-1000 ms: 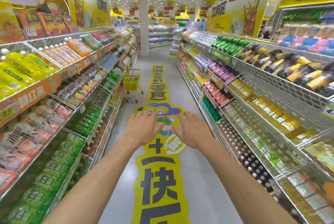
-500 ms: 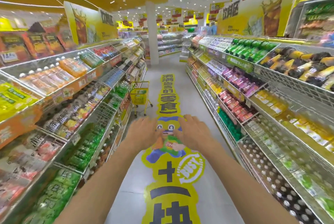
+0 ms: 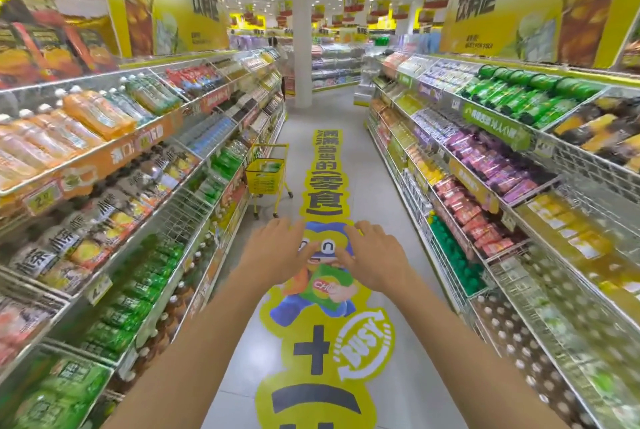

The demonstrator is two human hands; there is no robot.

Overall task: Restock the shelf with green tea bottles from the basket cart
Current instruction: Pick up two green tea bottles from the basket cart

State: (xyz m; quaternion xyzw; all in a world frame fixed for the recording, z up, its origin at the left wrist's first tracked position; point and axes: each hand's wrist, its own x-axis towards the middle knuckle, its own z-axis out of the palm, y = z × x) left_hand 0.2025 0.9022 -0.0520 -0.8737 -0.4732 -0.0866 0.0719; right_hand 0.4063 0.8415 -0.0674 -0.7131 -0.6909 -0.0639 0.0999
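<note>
The yellow basket cart (image 3: 266,175) stands well ahead of the hands, slightly left, against the left shelf (image 3: 194,193). The left hand (image 3: 277,252) is nearer it than the right hand (image 3: 375,255). Both are empty, fingers loosely spread; bottles inside the cart are indistinct.

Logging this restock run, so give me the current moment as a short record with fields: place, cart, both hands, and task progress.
place: shop aisle, drink shelves on both sides
cart: yellow basket cart stands ahead by the left shelves, beyond the hands
left hand: empty, fingers spread, held out over the floor
right hand: empty, fingers spread, held out beside the left
floor: yellow floor sticker runs down the aisle under the hands
progress: no bottle picked up yet; cart not touched
</note>
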